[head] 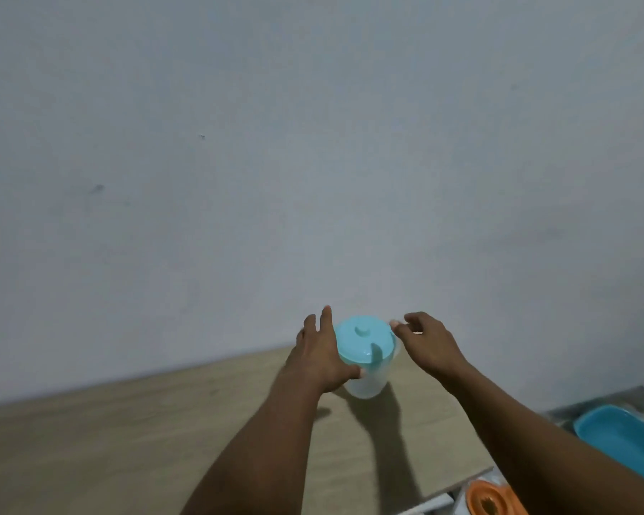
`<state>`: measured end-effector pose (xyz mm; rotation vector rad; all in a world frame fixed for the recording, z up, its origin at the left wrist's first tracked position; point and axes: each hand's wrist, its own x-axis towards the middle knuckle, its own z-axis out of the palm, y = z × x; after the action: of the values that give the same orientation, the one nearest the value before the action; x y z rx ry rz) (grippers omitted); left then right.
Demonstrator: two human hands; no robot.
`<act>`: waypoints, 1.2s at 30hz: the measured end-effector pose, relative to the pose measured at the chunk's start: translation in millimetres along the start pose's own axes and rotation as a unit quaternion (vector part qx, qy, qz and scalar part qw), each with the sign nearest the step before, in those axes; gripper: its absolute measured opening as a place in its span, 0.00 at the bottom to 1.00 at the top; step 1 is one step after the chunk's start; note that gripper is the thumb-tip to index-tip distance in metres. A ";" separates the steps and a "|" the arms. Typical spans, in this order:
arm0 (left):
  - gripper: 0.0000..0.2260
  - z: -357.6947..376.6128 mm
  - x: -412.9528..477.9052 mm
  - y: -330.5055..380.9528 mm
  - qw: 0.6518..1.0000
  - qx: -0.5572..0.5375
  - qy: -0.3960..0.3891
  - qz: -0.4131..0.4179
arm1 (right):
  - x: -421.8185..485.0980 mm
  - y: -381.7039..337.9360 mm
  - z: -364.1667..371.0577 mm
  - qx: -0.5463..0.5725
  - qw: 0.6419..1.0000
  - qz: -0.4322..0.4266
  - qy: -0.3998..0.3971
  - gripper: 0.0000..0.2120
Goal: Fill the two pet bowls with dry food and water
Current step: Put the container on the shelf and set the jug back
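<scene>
Jug point(365, 366): translucent plastic w/ turquoise lid point(364, 340), standing upright on wooden counter point(127, 433) close to the wall point(238, 143), approx. centre-right of view.

L hand point(322, 351): fingers spread, palm against jug's left side just under the lid, thumb hooked round the front. Looks like contact, not a full wrap. R hand point(426, 341): open, fingers loosely curled, tips just beside lid's right rim; can't tell if touching.

Handling (judgement): thin plastic, walls prob. flex if squeezed hard. Smooth, so slippery if wet. Fill level not readable through the cloudy wall; if full, heavy and top-loaded, will slosh. Lid has a spout notch and may only be pressed on, so don't lift by lid. Best hold: both palms round the body below the lid, or a handle if there is one; none visible.

Orange bowl point(493, 499) and blue tub point(625, 436) at bottom-right edge, well apart from jug. Contents not seen.
</scene>
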<state>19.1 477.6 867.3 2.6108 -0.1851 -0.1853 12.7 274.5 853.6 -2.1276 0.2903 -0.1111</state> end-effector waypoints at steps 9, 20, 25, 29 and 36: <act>0.53 43.0 55.9 -3.7 0.997 -0.071 -0.041 -0.002 | 51.1 31.6 26.8 0.078 0.990 0.097 -0.058 0.32; 0.40 36.1 65.5 -26.5 0.993 -0.114 0.014 -0.010 | 60.0 32.7 61.9 0.131 0.989 0.059 -0.045 0.21; 0.38 3.5 82.3 -43.0 0.993 -0.111 0.036 0.000 | 80.6 6.2 82.4 0.130 0.990 0.038 -0.042 0.23; 0.38 -13.8 102.6 -58.3 0.995 -0.095 0.029 0.001 | 99.5 -9.1 103.8 0.125 0.990 0.036 -0.046 0.23; 0.39 -5.4 120.3 -85.4 0.995 -0.103 0.010 -0.005 | 112.0 -3.2 133.4 0.109 0.992 0.045 -0.042 0.24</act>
<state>146.3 533.5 817.4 2.4075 -0.1394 -0.1728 147.2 357.2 780.0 -1.8943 0.3092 0.0000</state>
